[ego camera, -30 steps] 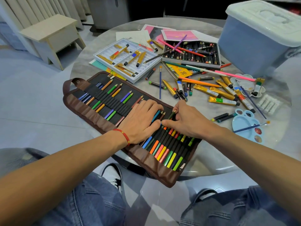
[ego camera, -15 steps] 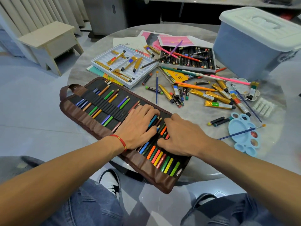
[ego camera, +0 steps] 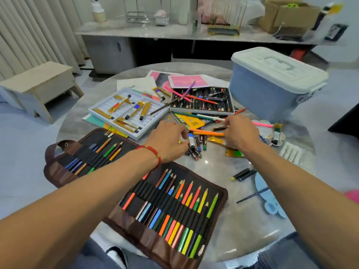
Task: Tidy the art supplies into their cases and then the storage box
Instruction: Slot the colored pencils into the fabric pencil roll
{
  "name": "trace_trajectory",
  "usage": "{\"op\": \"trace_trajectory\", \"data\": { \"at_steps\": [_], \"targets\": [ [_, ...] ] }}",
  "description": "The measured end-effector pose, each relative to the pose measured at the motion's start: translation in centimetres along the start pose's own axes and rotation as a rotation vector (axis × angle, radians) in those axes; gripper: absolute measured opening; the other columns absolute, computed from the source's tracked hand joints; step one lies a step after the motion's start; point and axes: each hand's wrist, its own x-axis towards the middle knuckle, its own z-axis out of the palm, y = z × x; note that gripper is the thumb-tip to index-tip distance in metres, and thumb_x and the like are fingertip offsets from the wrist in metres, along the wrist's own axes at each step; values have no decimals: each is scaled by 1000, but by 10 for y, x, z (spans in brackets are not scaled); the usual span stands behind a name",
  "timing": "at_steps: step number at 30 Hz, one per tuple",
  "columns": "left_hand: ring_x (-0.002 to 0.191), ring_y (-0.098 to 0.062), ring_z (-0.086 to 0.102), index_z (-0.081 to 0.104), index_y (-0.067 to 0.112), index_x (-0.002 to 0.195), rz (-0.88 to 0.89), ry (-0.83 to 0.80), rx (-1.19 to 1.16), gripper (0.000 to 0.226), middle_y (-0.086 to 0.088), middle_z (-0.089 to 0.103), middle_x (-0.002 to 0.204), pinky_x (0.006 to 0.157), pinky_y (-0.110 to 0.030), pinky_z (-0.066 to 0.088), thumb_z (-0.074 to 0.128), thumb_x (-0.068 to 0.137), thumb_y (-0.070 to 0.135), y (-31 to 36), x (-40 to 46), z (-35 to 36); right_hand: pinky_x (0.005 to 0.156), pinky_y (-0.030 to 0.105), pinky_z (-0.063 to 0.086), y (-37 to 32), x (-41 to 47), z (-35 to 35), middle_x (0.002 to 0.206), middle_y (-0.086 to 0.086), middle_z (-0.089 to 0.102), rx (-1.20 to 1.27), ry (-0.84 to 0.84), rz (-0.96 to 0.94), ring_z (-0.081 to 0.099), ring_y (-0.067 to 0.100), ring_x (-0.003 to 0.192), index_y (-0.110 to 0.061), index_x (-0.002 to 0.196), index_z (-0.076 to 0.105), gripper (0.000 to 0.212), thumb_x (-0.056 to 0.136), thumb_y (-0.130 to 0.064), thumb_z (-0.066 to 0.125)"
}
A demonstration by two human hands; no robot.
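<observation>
Both hands have left the pencil roll (ego camera: 174, 206) & reached fwd into the loose pile beyond it. L hand (ego camera: 168, 137) hovers over small crayons (ego camera: 196, 147) just past the roll's far edge, fingers curled down; can't tell if it pinches anything. R hand (ego camera: 240, 133) sits right of that, fingers curled round an orange pencil (ego camera: 206, 132). Paint tray (ego camera: 126, 111) & crayon box (ego camera: 202, 101) lie beyond the roll, lidded storage box (ego camera: 272, 84) far right of it.

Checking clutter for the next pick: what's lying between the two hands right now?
Head view: between the left hand and right hand lie an orange pencil, short crayons and a gold paint tube on the table.
</observation>
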Motion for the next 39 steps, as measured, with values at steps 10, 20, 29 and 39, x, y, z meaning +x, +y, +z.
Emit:
{"op": "trace_trajectory", "data": {
  "at_steps": [10,20,29,39],
  "targets": [
    [116,-31,52,62,26,94,-235,79,-192,21,-4,63,101,93,-48,51,56,80,11,-1,36,-1,80,44,50,-16,12,18,105,8,66,-66,-50,-331,59,30,100,-18,104,71,25,100,-28,49],
    [105,-26,57,63,17,108,-185,89,-186,31,-7,64,104,91,-40,51,53,83,1,-30,-6,-29,88,44,45,-10,-2,22,111,3,63,-184,-61,-471,57,27,107,-22,111,59,20,101,-38,52],
    [118,-19,55,50,22,137,166,10,-59,44,-2,62,128,99,-35,43,60,96,35,-45,-89,-14,56,37,44,-86,-79,-15,95,3,57,-25,-31,-1049,60,28,83,-21,110,55,21,104,-39,44],
    [65,-24,56,62,24,98,-54,-50,-215,23,-4,60,73,60,-38,45,40,106,28,-57,-98,-27,90,43,46,-104,-94,-16,117,3,61,106,12,-682,56,27,111,-20,124,52,35,99,-43,52]
  ]
}}
